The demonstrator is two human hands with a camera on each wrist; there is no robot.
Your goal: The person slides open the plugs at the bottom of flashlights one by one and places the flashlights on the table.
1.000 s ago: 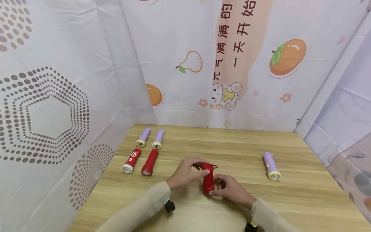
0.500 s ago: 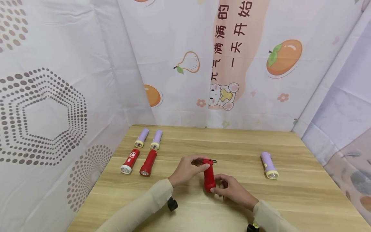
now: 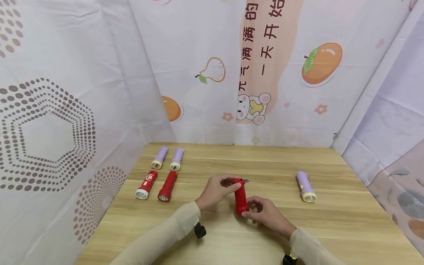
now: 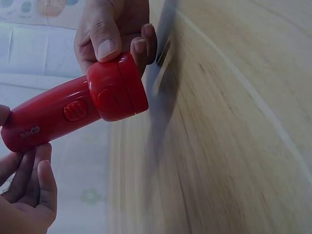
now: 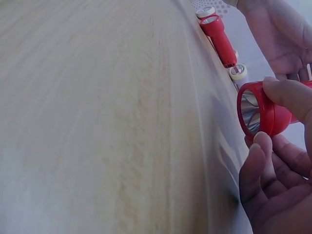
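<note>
A red flashlight [image 3: 240, 197] is held between both hands over the table, tail up and lamp end down. My left hand [image 3: 216, 190] pinches its tail, where metal plug prongs [image 3: 246, 180] stick out to the right. My right hand [image 3: 267, 216] grips the lamp head with thumb and fingers. The left wrist view shows a ribbed slide switch [image 4: 75, 110] on the red body, the right thumb [image 4: 107, 48] on the head. From the right wrist, the round reflector [image 5: 251, 112] faces left, apart from the wood.
At the left of the wooden table [image 3: 258, 162] lie two purple flashlights [image 3: 160, 157], a red one with a white rim [image 3: 146, 184] and a plain red one [image 3: 168, 186]. Another purple flashlight [image 3: 306, 186] lies at the right. Printed curtains [image 3: 198, 110] stand behind and beside the table.
The red flashlight has risen slightly and tilted, its lamp end swinging right; its prongs now look shorter and closer together. Both hands keep their hold. The head view has shifted a little.
</note>
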